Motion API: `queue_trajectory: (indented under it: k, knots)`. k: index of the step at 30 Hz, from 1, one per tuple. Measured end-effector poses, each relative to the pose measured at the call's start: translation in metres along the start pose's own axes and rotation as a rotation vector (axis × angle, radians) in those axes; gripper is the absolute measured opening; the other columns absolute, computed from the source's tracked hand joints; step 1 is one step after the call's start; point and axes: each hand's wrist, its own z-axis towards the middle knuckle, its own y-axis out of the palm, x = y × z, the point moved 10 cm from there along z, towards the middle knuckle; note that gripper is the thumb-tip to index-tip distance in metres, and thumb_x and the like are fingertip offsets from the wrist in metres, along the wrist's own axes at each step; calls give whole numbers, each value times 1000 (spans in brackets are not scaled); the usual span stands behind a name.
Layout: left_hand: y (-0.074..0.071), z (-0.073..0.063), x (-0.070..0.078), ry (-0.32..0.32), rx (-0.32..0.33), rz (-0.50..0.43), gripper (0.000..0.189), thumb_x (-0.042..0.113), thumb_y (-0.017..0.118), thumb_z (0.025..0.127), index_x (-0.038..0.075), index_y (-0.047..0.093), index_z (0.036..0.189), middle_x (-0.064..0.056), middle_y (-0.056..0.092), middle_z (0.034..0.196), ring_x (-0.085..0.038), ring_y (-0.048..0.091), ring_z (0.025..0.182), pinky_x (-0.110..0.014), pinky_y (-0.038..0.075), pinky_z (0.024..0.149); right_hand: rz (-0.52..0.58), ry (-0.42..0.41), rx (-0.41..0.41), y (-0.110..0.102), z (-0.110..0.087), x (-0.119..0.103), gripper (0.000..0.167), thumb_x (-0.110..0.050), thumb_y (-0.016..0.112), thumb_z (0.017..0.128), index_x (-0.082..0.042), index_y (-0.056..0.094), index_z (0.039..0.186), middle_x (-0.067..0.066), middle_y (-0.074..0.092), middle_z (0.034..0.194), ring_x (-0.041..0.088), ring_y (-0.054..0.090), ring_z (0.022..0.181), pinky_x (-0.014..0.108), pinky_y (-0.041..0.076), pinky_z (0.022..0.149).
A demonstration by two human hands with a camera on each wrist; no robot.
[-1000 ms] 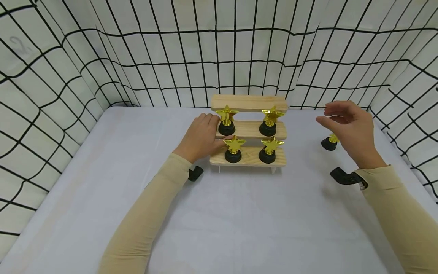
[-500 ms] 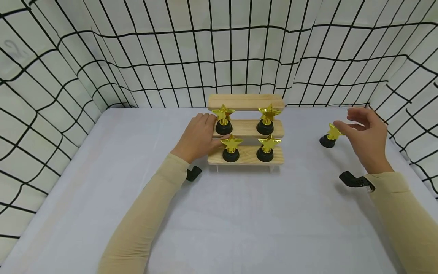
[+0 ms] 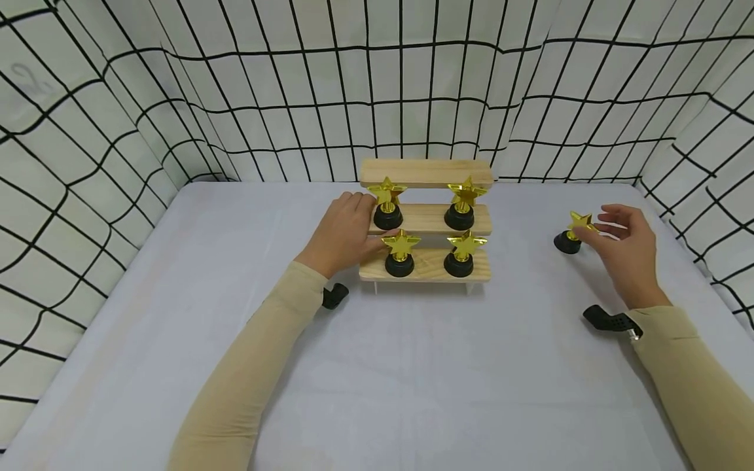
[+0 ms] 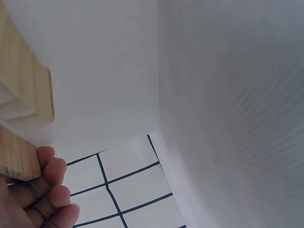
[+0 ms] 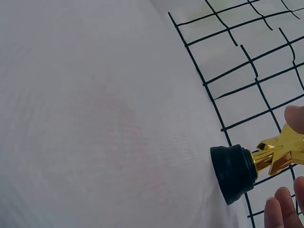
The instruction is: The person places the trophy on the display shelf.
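Observation:
A three-tier wooden display stand (image 3: 427, 173) carries several gold star trophies with black bases; one is the front left trophy (image 3: 400, 263). My left hand (image 3: 341, 234) grips the stand's left side, the thumb behind that front trophy; in the left wrist view its curled fingers (image 4: 56, 172) wrap the end of a wooden shelf board (image 4: 18, 154). To the right, a single star trophy (image 3: 567, 243) stands upright on the white table. My right hand (image 3: 629, 255) is around its star, with the thumb overlapping the star and the fingers apart on the other side; the right wrist view shows its black base (image 5: 232, 173).
Black wire grid panels (image 3: 330, 104) border the table at the back and both sides. White cloth (image 3: 400, 366) covers the table. A black wrist-worn device (image 3: 609, 320) juts from below the right hand, and another device (image 3: 335, 296) from the left wrist.
My right hand swung right past the lone trophy, then came down and back left to its star. The left hand stays on the stand, and the trophies have not moved.

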Motion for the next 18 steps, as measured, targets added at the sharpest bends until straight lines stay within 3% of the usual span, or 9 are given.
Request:
queue_trajectory:
  k: [4, 8, 13, 18]
  knots:
    - [0, 0, 1, 1, -4, 3, 66, 60, 65, 95, -1, 55, 120, -14, 64, 103, -30, 52, 92, -41, 45, 84, -7, 42, -18, 5, 1, 12, 68, -40, 80, 90, -25, 45, 146, -28, 45, 118, -7, 49, 109, 3, 44, 79]
    - [2, 1, 1, 0, -14, 11, 68, 60, 64, 96, -2, 56, 122, -16, 65, 106, -30, 53, 94, -41, 46, 85, 28, 75, -49, 9, 1, 23, 60, -40, 80, 90, -31, 48, 139, -26, 46, 115, -7, 50, 106, 3, 45, 79]
    - [0, 1, 1, 0, -4, 8, 68, 59, 64, 96, -3, 56, 123, -16, 66, 106, -31, 54, 94, -42, 47, 88, 45, 44, -70, 10, 3, 23, 48, -39, 78, 91, -36, 51, 131, -25, 50, 116, -10, 54, 106, 2, 45, 80]
    - [2, 1, -1, -10, -14, -7, 67, 58, 65, 96, -3, 56, 123, -16, 66, 106, -31, 53, 94, -42, 46, 89, -14, 36, -104, 14, 3, 26, 47, -45, 76, 92, -35, 51, 130, -27, 52, 113, -10, 52, 105, 2, 44, 78]
